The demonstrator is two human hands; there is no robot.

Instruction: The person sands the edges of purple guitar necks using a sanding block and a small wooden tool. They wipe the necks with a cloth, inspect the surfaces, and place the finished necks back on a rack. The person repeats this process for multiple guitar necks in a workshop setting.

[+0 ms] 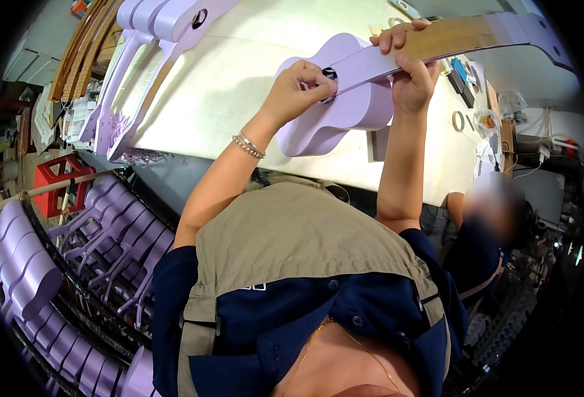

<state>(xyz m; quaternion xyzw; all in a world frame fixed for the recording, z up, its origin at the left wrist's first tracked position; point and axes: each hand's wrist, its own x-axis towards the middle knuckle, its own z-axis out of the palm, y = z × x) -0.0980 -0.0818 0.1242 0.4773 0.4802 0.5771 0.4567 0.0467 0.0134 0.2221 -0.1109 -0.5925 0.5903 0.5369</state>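
Observation:
A lavender ukulele (335, 135) without strings is held tilted over the pale worktable, its neck pointing right. My right hand (414, 86) wraps around the neck (447, 40), thumb on the near side and fingertips showing over the far edge. A tan-brown strip covers part of the neck's face. At the dark sound hole (329, 74), my left hand (295, 92) is closed in a pinch by the end of the fretboard. Whatever lies between those fingertips is too small to make out. Beaded bracelets circle my left wrist.
More lavender ukuleles (166, 23) lie at the table's far left. Racks of lavender bodies (24, 264) stand at lower left, near a red plastic stool (63, 185). A tape roll (458, 121) and small tools sit on the table's right side. Another person (480, 258) is at right.

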